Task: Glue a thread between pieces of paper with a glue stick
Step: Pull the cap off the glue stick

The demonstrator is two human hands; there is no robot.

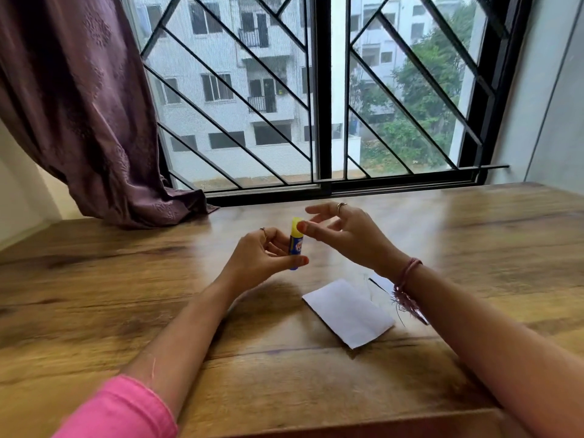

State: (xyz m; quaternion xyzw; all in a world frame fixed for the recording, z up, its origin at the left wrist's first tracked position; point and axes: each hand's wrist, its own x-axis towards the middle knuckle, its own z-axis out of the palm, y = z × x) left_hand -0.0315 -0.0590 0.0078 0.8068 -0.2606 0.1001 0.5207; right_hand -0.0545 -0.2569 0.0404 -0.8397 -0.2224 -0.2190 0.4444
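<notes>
Above the wooden table, her left hand pinches the small blue-and-yellow glue stick, light, rigid, best gripped mid-barrel, while the right hand hovers spread.

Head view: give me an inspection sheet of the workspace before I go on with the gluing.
Surface: wooden table, bare wood grain on the left.
Job's things: glue stick held upright above the table, yellow cap on; white paper flat on the table; second paper piece and thin thread behind it, partly hidden by the right forearm.
Clutter: nothing seen.
Grippers: left hand grips the glue stick's blue body; right hand open, thumb tip at the cap.
Cables: nothing seen.
Surroundings: purple curtain draped onto the table's far left; barred window behind.
</notes>
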